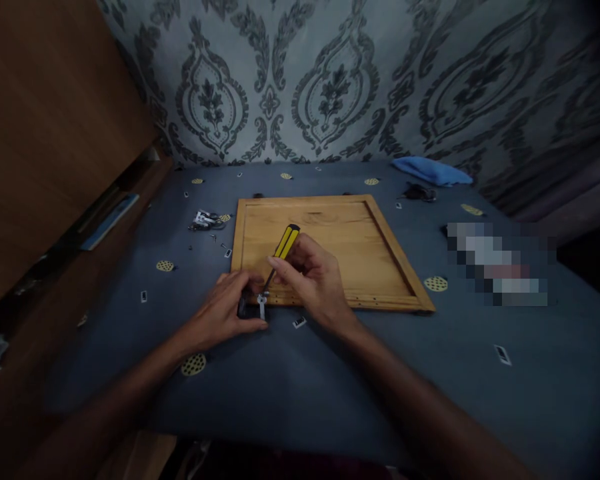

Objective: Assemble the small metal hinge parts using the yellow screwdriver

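1. The right hand (316,277), at the middle of the frame, is closed on a yellow-and-black screwdriver (287,242), with thumb and fingers pinched around the lower part of the handle.
2. The screwdriver slants: the butt of the handle rises above the grip toward the upper right, while the shaft runs out below the fingertips toward the lower left.
3. Its tip comes down at the upper end of a small metal fitting (262,307), just left of centre in the frame; whether tip and screw are engaged is too small to tell.
4. The left hand (225,303) lies left of the fitting, thumb and forefinger parted in a curve around it. The thumb tip is by the fitting's lower end, the fingers by its upper end; I cannot tell how firmly they hold it.
5. The fitting sits at the near left corner of a framed wooden panel (355,250), which lies flat on a dark patterned cloth (360,387) in the centre of the frame.
6. Loose metal hardware (207,220) lies left of the panel; a blue cloth (433,171) lies at upper right.
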### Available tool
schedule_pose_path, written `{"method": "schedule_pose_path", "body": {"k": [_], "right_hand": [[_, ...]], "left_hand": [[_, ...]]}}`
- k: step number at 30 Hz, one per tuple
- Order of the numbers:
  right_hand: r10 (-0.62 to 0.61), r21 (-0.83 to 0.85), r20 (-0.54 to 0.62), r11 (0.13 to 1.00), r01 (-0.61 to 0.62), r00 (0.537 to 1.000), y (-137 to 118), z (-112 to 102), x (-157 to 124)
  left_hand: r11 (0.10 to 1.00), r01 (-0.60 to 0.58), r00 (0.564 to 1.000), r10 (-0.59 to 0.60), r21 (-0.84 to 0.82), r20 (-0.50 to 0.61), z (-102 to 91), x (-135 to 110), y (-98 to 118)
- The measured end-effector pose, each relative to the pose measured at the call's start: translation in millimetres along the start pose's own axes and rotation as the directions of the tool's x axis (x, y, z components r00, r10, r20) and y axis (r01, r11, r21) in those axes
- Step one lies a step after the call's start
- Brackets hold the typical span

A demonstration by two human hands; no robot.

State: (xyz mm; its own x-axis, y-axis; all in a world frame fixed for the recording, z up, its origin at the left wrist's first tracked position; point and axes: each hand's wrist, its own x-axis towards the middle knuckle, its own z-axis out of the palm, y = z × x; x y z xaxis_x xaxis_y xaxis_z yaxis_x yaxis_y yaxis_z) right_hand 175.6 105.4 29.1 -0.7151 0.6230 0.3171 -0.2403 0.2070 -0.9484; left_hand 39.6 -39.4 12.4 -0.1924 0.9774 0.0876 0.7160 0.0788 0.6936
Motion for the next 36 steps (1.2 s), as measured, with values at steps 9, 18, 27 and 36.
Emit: {"method": "schedule_pose_path", "body": {"k": [9,18,27,36], "right_hand": [[0.020,0.008,-0.005,1.000,-0.020,1.000,3,-1,6],[0.004,0.001,-0.005,1.000,-0.004,1.000,6,-1,11],[-0.062,0.006,-0.128,0.998,0.063,0.990,-12,1,-3],[-0.052,-0.047,-0.064,0.998,0.049,0.997,-3,0,-7]], "left_hand": [[0.999,0.040,0.999,-0.041,0.025,0.020,-1.4,1,4],[0.999,0.033,0.999,-0.033,-0.005,0.017,-1.8,1,4],[1.000,0.017,1.000,-0.017,-0.013,0.002,-0.1,0,1],[1.000,0.014,1.000,-0.014,-0.007,0.008,-0.6,0,2]]}}
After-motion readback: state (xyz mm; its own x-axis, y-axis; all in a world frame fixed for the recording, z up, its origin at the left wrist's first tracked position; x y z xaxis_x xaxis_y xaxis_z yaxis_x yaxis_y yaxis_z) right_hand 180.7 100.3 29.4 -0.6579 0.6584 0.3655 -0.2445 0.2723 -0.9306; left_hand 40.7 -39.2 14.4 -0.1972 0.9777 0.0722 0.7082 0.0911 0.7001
